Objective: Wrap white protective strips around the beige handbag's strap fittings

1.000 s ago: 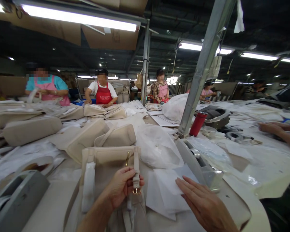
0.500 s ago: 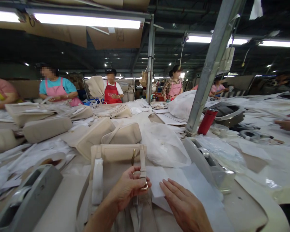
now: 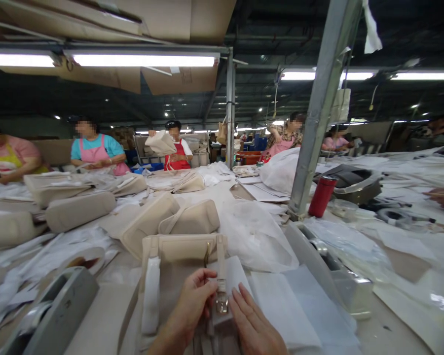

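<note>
The strap (image 3: 220,276) of a beige handbag (image 3: 177,266) is pinched in the left hand (image 3: 194,305) just above its gold buckle (image 3: 222,306) — the right hand (image 3: 253,328) lies flat and open, pressed on a white paper sheet (image 3: 234,274) beside it. The handbag is laid on the surface (image 3: 96,320), with more paper sheets (image 3: 292,310) at the right and a grey tape dispenser (image 3: 55,310) at the left.

- The beige handbag (image 3: 173,276) looks like smooth, matt leather-like material.
- On the handbag's strap, the buckle (image 3: 222,304) is shiny gold-coloured metal.
- Just right of the handbag, the white sheets (image 3: 281,305) look like thin, matt paper.
- Behind those, the bag (image 3: 255,236) is crinkled translucent plastic.
- Right of the handbag, the red bottle (image 3: 321,196) has a satin sheen.
- Beside the bottle, the post (image 3: 318,108) is dull grey metal.
</note>
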Demonstrator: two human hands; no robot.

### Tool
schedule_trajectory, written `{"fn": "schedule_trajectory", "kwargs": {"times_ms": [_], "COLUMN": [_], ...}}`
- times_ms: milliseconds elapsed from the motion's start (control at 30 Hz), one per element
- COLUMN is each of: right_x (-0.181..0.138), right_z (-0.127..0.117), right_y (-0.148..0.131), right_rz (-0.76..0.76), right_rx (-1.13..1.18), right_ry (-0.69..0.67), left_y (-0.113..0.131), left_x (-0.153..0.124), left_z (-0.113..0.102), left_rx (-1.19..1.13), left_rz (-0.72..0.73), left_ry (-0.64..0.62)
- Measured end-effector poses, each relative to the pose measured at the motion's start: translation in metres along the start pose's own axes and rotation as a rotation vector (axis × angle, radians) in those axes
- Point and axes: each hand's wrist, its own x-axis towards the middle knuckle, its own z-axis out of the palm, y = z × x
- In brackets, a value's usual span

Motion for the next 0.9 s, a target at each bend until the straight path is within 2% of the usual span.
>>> {"fn": "schedule_trajectory", "kwargs": {"times_ms": [200,367,433,500,600,667,800,900], "right_x": [-0.005,-0.009,-0.01,-0.008,0.001,0.012,0.035,0.047], "right_z": [0.007,0.006,0.005,0.004,0.003,0.003,0.002,-0.005], "right_y": [-0.007,0.0,0.005,0.012,0.022,0.027,0.029,0.026], "right_rz": [0.102,0.147,0.186,0.327,0.673,0.861,1.128,1.304], "right_rx": [0.148,0.33,0.421,0.492,0.633,0.844,1.394,1.532], "right_ry": [-0.006,-0.038,-0.057,-0.064,-0.092,-0.101,-0.205,-0.229], "left_y": [-0.015,-0.011,-0.009,-0.008,-0.008,-0.007,-0.006,-0.006], "left_x": [0.005,-0.003,-0.003,0.0,0.006,0.011,0.018,0.019], "left_z": [-0.004,-0.015,-0.016,-0.014,-0.01,-0.006,-0.002,-0.004], "left_rx": [0.136,0.326,0.396,0.429,0.411,0.386,0.325,0.286], "left_rz": [0.083,0.034,0.061,0.088,0.103,0.116,0.075,0.02], "left_ry": [0.144,0.121,0.102,0.094,0.108,0.122,0.127,0.114]}}
